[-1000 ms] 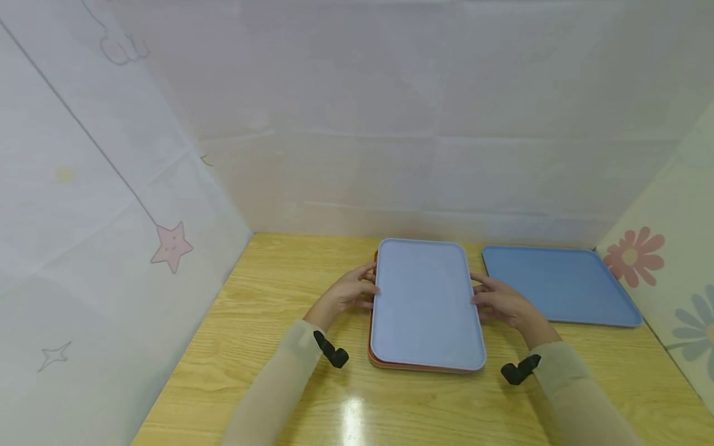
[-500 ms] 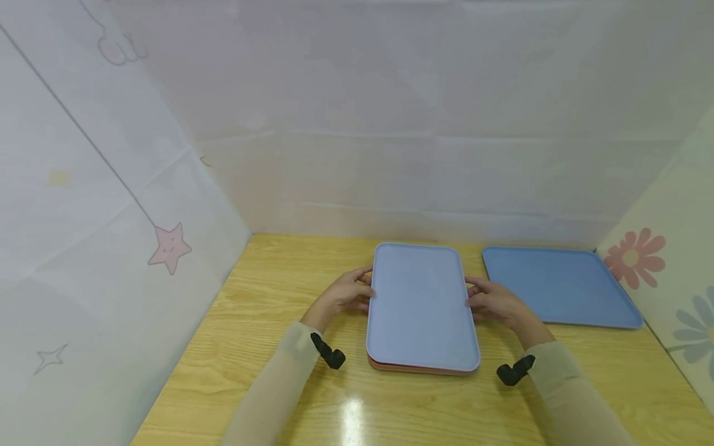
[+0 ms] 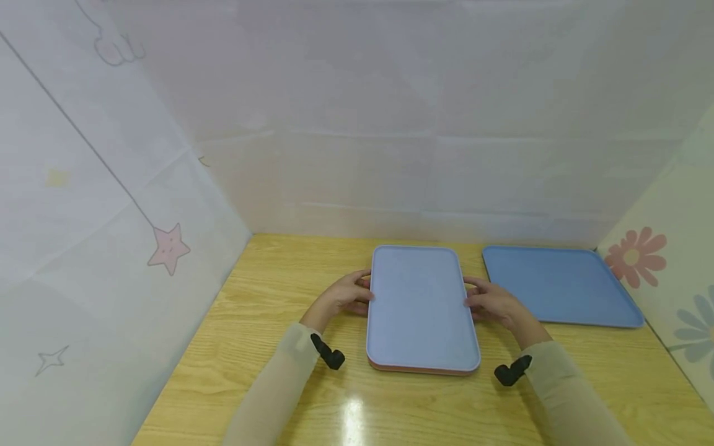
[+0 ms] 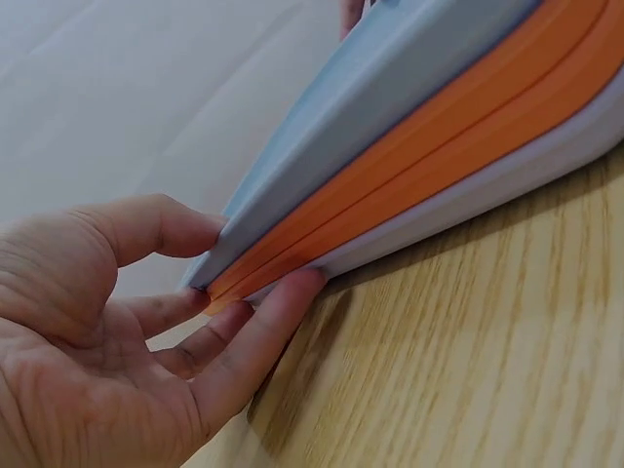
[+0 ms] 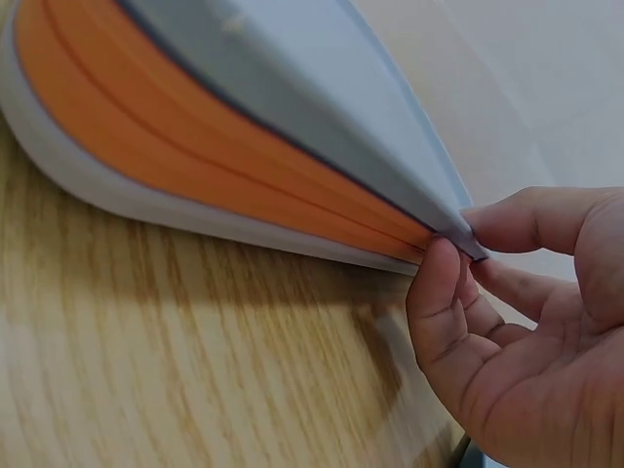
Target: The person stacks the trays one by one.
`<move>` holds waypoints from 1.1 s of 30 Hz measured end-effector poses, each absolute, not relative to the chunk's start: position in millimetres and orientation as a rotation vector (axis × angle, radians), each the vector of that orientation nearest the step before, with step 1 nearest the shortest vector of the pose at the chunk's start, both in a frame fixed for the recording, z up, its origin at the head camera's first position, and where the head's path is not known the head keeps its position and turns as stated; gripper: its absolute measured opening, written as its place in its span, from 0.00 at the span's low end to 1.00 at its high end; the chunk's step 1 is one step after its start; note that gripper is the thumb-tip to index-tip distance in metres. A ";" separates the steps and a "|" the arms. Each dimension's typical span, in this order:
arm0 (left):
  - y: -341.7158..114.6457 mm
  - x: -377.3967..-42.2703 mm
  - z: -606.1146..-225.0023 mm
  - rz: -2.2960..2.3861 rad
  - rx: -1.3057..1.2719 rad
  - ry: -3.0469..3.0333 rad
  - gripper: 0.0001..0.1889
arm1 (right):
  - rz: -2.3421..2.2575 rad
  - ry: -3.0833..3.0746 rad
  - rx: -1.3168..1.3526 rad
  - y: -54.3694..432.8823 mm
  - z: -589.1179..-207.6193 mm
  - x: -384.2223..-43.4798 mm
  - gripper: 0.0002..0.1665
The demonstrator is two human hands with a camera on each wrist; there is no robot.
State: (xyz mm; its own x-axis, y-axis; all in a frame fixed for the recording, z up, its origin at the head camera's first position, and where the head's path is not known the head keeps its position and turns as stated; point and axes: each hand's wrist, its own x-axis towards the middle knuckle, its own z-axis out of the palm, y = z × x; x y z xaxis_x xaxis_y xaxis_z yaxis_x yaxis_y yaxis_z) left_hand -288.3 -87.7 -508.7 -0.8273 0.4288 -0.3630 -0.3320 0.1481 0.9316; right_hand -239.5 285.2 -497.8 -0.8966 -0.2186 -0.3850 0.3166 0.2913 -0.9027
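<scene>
A light blue tray (image 3: 423, 306) tops a stack in the middle of the table. Beneath it, the left wrist view shows orange tray edges (image 4: 390, 156), then a whitish tray (image 4: 468, 216) against the wood. My left hand (image 3: 341, 296) holds the top tray's left long edge, thumb on its rim and fingertips along the stack's side. On the opposite edge, my right hand (image 3: 496, 303) pinches that tray's rim between thumb and fingers. In the right wrist view, a narrow dark line separates the light blue tray from the orange edge (image 5: 146, 127).
A darker blue tray (image 3: 563, 285) lies at the back right of the wooden table (image 3: 268, 291), close to my right hand. A pale cloth backdrop (image 3: 357, 155) rises behind the table and along both sides.
The light blue tray has shifted slightly left and toward me, both hands moving with it. It now covers the orange strip that showed along its left edge.
</scene>
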 end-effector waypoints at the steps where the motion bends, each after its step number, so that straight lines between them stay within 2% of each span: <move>1: -87.7 -288.3 -508.6 1.732 0.092 1.859 0.44 | -1.641 2.122 0.086 285.2 -498.3 -239.5 0.50; 6: -87.8 -288.2 -508.1 1.713 0.100 1.843 0.45 | -1.662 2.100 0.099 286.0 -500.6 -238.2 0.50; 11: -88.0 -288.0 -507.9 1.710 0.116 1.828 0.45 | -1.642 2.135 0.030 291.5 -496.4 -233.8 0.46; 16: -89.2 -287.1 -510.0 1.715 0.129 1.821 0.45 | -1.649 2.168 -0.002 310.7 -489.2 -228.9 0.41; 20: -89.9 -287.1 -510.5 1.712 0.135 1.815 0.45 | -1.697 2.192 0.092 333.6 -483.2 -224.3 0.39; 33: -91.3 -288.4 -511.3 1.700 0.146 1.816 0.44 | -1.777 2.225 0.360 422.4 -477.2 -200.0 0.48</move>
State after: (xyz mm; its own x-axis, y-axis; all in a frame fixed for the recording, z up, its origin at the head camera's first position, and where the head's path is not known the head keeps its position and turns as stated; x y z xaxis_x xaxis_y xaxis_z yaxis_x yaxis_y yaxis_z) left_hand -288.4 -91.3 -511.3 -0.7903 0.4892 -0.3690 -0.3359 0.1577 0.9286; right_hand -200.0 422.4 -477.2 -0.9326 0.0251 -0.3601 0.3567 0.2166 -0.9088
